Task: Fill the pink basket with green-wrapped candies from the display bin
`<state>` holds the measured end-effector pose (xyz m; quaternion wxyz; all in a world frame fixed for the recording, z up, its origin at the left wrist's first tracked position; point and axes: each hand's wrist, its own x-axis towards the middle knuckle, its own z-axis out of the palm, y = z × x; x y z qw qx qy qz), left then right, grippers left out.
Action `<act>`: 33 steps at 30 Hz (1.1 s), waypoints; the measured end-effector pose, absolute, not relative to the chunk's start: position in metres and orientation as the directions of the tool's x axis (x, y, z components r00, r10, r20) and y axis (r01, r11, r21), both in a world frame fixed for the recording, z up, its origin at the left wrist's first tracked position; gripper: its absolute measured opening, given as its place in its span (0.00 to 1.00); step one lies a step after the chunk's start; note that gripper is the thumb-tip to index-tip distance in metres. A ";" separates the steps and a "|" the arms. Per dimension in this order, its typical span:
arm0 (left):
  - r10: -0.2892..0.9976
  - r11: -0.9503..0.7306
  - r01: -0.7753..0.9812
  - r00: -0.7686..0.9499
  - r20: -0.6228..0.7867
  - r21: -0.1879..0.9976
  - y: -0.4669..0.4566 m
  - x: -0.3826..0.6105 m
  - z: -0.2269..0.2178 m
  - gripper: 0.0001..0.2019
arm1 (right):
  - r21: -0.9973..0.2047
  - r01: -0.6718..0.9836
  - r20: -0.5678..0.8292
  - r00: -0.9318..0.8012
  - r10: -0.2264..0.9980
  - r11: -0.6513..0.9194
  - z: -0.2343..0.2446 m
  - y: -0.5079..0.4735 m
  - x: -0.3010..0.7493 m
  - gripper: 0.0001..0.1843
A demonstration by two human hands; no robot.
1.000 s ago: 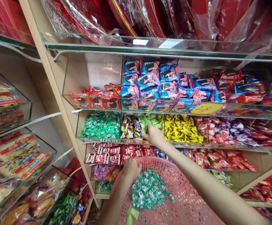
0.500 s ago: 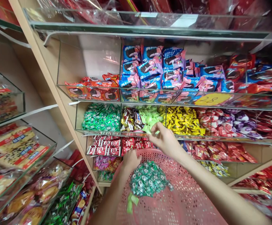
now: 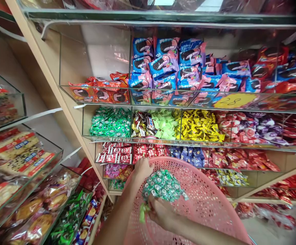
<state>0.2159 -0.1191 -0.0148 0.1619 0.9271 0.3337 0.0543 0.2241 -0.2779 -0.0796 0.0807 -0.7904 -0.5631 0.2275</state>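
Observation:
My left hand (image 3: 143, 169) is closed over the far left rim of a pink perforated plastic basket (image 3: 201, 190), holding it tilted below the shelves. Inside the basket lies a heap of green-and-white wrapped candies (image 3: 164, 183). My right hand (image 3: 160, 211) has reached into the basket, just in front of that heap. Its fingers are curled downward, and whatever they hold is hidden. Light-green wrapped candies (image 3: 143, 213) show right beside its fingertips. On the shelf above, a bin holds more light-green candies (image 3: 164, 124) beside brown-wrapped sweets (image 3: 144, 124).
Neighbouring bins hold green candies (image 3: 111, 122) and yellow candies (image 3: 201, 126). Blue cookie packs (image 3: 164, 64) stand on the shelf above, behind a clear front with a yellow price label (image 3: 236, 101). At left, glass-edged shelves carry wrapped pastries (image 3: 22, 146). A wooden upright (image 3: 48, 92) separates the two units.
My right hand has moved from the light-green candies in the shelf bin down into the basket. My left hand keeps its grip on the rim. The view has shifted slightly.

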 end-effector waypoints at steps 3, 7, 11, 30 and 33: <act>0.635 -0.729 0.602 0.773 -0.006 0.325 -0.120 0.215 -0.014 0.22 | -0.331 0.876 -0.258 0.273 0.927 -0.351 -0.084 -0.277 0.217 0.14; 0.637 -0.729 0.606 0.771 -0.011 0.317 -0.121 0.215 -0.014 0.22 | -0.419 0.834 -0.239 0.281 0.930 -0.359 -0.093 -0.278 0.214 0.11; 0.639 -0.722 0.607 0.769 -0.017 0.332 -0.121 0.215 -0.012 0.22 | -0.594 0.735 -0.203 0.256 0.945 -0.326 -0.104 -0.283 0.212 0.08; 0.633 -0.715 0.598 0.774 -0.028 0.361 -0.121 0.213 -0.008 0.22 | -0.631 0.757 0.143 0.330 0.933 -0.171 -0.022 -0.257 0.238 0.14; 0.612 -0.729 0.582 0.790 -0.038 0.359 -0.121 0.212 -0.006 0.22 | -0.622 0.781 0.356 0.345 0.869 -0.055 0.035 -0.252 0.264 0.16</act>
